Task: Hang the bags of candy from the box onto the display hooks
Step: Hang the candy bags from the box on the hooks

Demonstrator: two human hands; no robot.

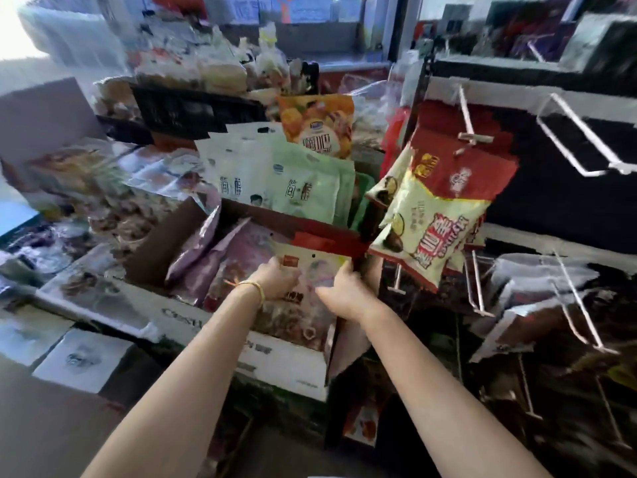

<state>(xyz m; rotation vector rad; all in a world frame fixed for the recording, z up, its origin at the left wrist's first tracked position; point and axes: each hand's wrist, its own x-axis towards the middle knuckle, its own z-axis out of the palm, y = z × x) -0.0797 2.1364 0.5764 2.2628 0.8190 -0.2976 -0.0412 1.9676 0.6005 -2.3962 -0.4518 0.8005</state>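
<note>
Both hands, left [277, 276] and right [344, 288], grip one candy bag [312, 270] between them above the box [286, 363].

The whole view is smeared by blur, and print on most packets cannot be read. The lower half of the candy bag [310, 267] is covered by the left hand [279, 276] and right hand [344, 288], whose fingertips are hidden behind it. The contents along the near edge of the box [282, 367] are masked by both forearms. The display hooks [572, 305] at the right are streaked, and their tips cannot be made out. Both arms are cut off by the bottom edge.
</note>
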